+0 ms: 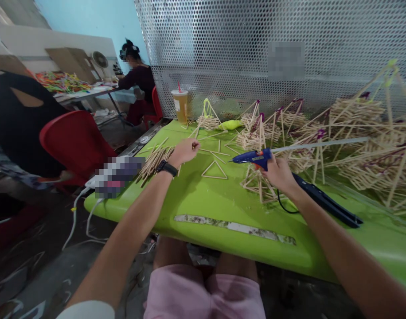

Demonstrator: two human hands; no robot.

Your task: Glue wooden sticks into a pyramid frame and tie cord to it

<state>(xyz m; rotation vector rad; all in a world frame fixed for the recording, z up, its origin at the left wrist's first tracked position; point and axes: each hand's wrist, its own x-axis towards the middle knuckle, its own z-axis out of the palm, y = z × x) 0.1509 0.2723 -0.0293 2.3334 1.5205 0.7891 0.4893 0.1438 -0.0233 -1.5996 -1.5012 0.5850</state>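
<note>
The person's right hand [279,172] grasps a dark-blue plastic glue gun [252,156] with orange details; a long, translucent, rod-like glue stick [322,144] juts from its rear. The marking on its body is too small to read. The left hand [185,150], a black watch [166,167] strapped on its wrist, has curled fingers over the bench [196,199]; whether they pinch anything cannot be told.

Between the hands, closer to the front edge, a flat triangle of straight, pale wooden sticks [214,177] lies on the smooth, glossy green surface. A loose heap of slender tan sticks [151,166] sits toward the left edge. Layered, lattice-like stick pyramids [256,137], several tied at their tips in purple, crowd the right side and back edge. A clear plastic cup of amber drink [181,108], with a red straw and an unreadable pale label, stands at the back left corner. Along the front edge runs a rough, peeling whitish strip [234,227]. A perforated silvery metal panel [223,53] rises behind the back edge.
</note>
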